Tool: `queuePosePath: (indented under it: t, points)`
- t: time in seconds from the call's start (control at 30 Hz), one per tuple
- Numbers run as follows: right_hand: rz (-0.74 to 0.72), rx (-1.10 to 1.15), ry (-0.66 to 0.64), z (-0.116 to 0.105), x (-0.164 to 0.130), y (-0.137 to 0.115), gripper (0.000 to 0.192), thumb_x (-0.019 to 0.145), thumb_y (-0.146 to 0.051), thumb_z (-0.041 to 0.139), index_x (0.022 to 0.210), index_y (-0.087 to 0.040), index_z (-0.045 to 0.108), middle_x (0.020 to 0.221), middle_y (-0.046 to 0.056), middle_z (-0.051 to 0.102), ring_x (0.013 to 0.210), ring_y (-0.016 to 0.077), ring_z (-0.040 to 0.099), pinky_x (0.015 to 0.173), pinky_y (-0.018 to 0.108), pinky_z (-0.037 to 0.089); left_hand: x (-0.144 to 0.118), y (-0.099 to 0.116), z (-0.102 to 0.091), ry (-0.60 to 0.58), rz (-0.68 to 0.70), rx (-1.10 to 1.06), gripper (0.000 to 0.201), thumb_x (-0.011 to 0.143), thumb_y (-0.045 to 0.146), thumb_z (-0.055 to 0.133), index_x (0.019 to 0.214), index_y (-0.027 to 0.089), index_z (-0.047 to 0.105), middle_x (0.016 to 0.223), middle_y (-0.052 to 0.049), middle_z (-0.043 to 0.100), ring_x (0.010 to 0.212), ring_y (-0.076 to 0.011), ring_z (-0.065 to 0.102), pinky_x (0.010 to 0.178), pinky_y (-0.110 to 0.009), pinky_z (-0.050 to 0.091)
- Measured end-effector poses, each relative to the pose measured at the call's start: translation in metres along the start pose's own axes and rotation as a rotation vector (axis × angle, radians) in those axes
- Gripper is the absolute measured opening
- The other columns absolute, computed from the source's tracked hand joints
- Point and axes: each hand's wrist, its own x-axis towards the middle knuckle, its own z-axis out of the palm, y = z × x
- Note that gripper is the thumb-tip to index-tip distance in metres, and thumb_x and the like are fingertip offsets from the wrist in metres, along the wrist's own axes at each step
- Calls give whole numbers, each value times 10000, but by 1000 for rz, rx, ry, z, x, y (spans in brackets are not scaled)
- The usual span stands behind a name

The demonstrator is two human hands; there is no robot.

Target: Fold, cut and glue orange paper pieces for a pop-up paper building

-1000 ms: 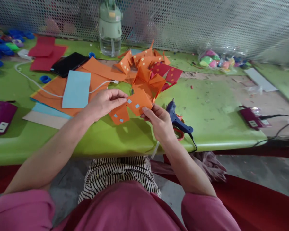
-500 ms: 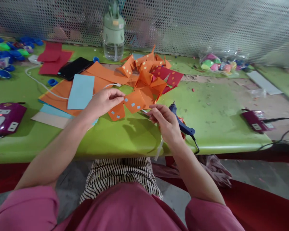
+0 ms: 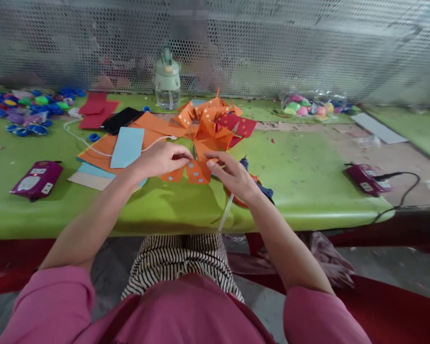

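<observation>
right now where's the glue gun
In the head view the blue glue gun lies on the green table near its front edge, mostly hidden under the right hand, right of the orange folded paper.
</observation>
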Motion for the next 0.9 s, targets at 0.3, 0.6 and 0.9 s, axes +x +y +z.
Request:
queuePosePath:
  t: [0.3, 0.6, 0.9]
  points:
    - [84, 213, 127, 2, -7, -4, 257, 884, -458, 616, 858, -203, 612, 662, -33, 541, 567, 90, 455, 542, 257, 376, -34, 39, 15, 625, 71, 21, 144, 917, 272, 562, 996, 211, 666, 1045, -47, 713, 932, -167, 649, 902, -328, 500]
    - [-28, 316, 284, 7, -15, -16, 302, 871, -531, 644, 875, -232, 602, 1015, 41, 622, 683, 102, 521, 516, 247, 418, -54, 50, 83, 362, -293, -968, 392, 715, 413, 772, 993, 206, 590, 1018, -25, 654, 729, -95, 554, 603, -215, 441]
    - [-204, 113, 306, 10, -24, -27, 140, 930, -356, 607, 879, -228, 631, 1072, 69, 654, 931, 173, 593, 592, 270, 457, -41, 50, 91, 456, -252, -1124, 200, 720, 321, 743, 787, 206, 594, 651, 56, 525, 562, -71, 404, 531, -221, 350]
